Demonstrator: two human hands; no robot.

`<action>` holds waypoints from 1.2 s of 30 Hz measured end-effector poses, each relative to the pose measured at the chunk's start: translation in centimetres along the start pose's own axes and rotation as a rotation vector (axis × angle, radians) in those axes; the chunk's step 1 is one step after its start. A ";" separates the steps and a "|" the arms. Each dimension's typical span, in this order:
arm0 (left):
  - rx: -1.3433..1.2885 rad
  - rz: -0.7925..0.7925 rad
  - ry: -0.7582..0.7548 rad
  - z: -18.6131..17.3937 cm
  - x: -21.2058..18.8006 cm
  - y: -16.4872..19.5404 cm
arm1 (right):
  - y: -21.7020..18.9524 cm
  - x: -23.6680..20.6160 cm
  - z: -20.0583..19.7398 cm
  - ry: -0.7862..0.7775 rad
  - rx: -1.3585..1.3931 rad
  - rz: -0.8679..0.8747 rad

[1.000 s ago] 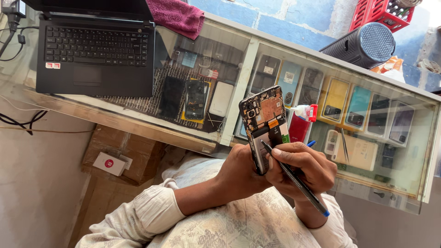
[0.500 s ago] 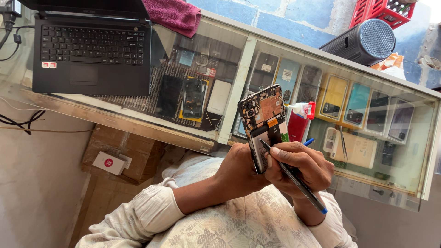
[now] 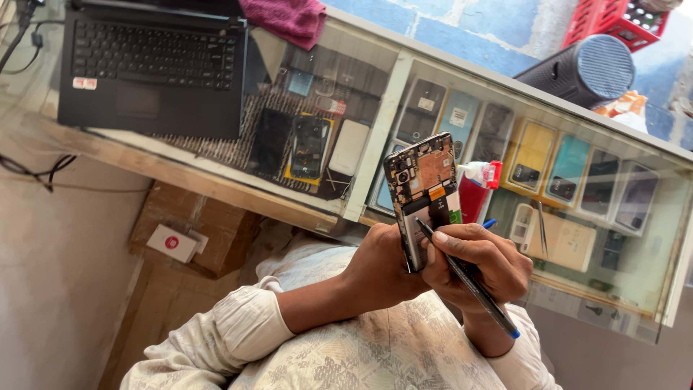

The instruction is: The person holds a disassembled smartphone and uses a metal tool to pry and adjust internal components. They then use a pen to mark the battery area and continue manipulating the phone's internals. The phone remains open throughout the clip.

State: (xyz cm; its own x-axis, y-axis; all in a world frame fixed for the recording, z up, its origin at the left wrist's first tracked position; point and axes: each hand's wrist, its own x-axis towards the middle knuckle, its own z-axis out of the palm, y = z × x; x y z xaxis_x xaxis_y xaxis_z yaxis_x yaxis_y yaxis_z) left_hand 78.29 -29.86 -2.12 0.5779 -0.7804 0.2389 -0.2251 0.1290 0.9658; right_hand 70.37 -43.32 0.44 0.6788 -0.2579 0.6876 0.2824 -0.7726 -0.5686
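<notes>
My left hand (image 3: 381,266) grips an opened smartphone (image 3: 423,180) from below, holding it upright with its back cover off and the circuit board and orange flex showing. My right hand (image 3: 478,260) holds a thin black screwdriver with a blue end (image 3: 469,283), its tip pressed against the lower part of the phone's exposed inside. Both hands are above my lap, in front of a glass counter (image 3: 375,137).
A black laptop (image 3: 151,68) sits on the counter's left with a maroon cloth (image 3: 285,18) behind it. Under the glass lie several phones and phone cases. A black cylindrical speaker (image 3: 585,68), a red crate (image 3: 613,18), a small glue bottle (image 3: 480,173) and tweezers (image 3: 541,227) are at right. Cardboard boxes (image 3: 191,231) stand below.
The hands and phone have stayed nearly still; the screwdriver tip has shifted slightly on the phone's inside. The view has drifted a little.
</notes>
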 end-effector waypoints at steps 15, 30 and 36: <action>-0.092 -0.211 0.182 2.7 -2.9 -0.7 | 1.3 -1.6 -0.4 0.009 0.359 -0.026; -0.499 -0.271 0.426 -2.7 -10.9 -1.7 | 3.3 -7.6 5.6 -0.765 0.527 0.173; -0.458 -0.310 0.378 -10.7 -15.1 -1.8 | -6.3 -6.5 13.9 -0.846 0.223 0.134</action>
State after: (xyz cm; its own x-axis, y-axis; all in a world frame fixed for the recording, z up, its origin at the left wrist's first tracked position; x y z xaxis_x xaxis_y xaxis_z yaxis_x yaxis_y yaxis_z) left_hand 78.38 -11.78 -6.39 0.8162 -0.5655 -0.1182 0.3032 0.2451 0.9209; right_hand 73.61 -28.72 -6.76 0.9648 0.2456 0.0939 0.2297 -0.6132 -0.7558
